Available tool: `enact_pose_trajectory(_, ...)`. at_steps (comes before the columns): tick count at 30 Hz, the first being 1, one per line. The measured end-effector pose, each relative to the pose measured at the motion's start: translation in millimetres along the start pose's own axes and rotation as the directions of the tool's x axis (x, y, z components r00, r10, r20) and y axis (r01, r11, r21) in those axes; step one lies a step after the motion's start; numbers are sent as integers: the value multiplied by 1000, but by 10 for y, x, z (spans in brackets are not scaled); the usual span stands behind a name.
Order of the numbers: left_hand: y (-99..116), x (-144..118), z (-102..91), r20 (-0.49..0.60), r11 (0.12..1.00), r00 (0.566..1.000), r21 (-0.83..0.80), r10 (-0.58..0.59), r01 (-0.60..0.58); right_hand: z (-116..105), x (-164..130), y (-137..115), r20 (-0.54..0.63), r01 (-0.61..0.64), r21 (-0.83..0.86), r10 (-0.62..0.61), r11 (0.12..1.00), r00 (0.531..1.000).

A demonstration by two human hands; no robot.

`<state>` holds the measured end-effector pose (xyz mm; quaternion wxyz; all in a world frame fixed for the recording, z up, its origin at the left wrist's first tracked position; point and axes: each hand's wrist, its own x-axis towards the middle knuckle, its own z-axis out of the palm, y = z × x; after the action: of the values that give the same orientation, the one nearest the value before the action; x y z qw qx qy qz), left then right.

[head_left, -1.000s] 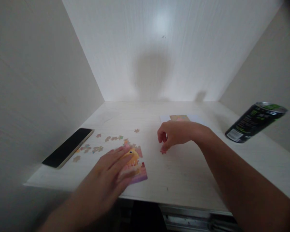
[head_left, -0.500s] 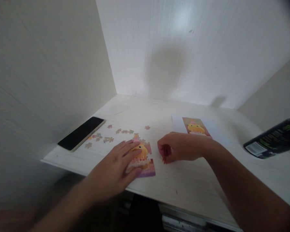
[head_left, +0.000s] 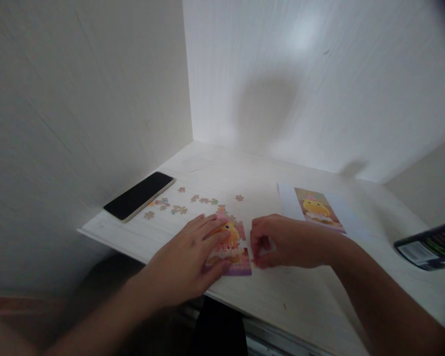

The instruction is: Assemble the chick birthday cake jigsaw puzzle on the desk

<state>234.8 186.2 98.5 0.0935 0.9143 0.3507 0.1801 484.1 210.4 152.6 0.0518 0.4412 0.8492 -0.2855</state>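
A partly built jigsaw puzzle with a yellow duck on pink lies near the desk's front edge. My left hand lies flat on its left side, fingers spread. My right hand rests at the puzzle's right edge with fingers curled, pinching what looks like a small puzzle piece against the desk. Several loose pieces are scattered behind the puzzle, toward the phone.
A black phone lies at the left by the wall. A reference picture of the duck lies on white paper at the right. A dark drink can stands at the far right. The white desk is walled on three sides.
My right hand has slid left and down to the puzzle's right edge. My left hand stays on the puzzle. The camera view has turned, shifting everything rightward.
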Motion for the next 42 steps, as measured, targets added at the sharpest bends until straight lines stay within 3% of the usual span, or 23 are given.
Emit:
enact_pose_trajectory(6,-34,-32,36,-4,1000,1000,-5,-1,1,-28,-13,-78,21,38,59,-39,998,999)
enact_pose_trajectory(10,-32,-16,41,-13,1000,1000,-31,3,-4,-28,81,12,-88,112,222,-95,969,992)
enact_pose_trajectory(13,-14,8,28,-22,999,1000,-39,-2,1,18,169,88,-145,72,410,-13,909,989)
enact_pose_trajectory(17,11,28,2,-29,999,999,-35,-22,21,88,251,108,-123,6,558,76,830,989)
enact_pose_trajectory(22,23,33,-15,-6,998,998,-17,-55,54,122,280,53,-168,-28,459,118,888,979)
enact_pose_trajectory(26,26,31,-15,-8,998,998,-21,-65,64,146,284,50,-137,-86,454,165,887,977)
enact_pose_trajectory(32,17,9,4,-22,997,997,-24,-73,73,165,298,46,-173,-93,340,160,936,972)
enact_pose_trajectory(42,39,7,-24,-14,996,997,-40,-78,77,192,295,23,-198,-144,285,205,948,959)
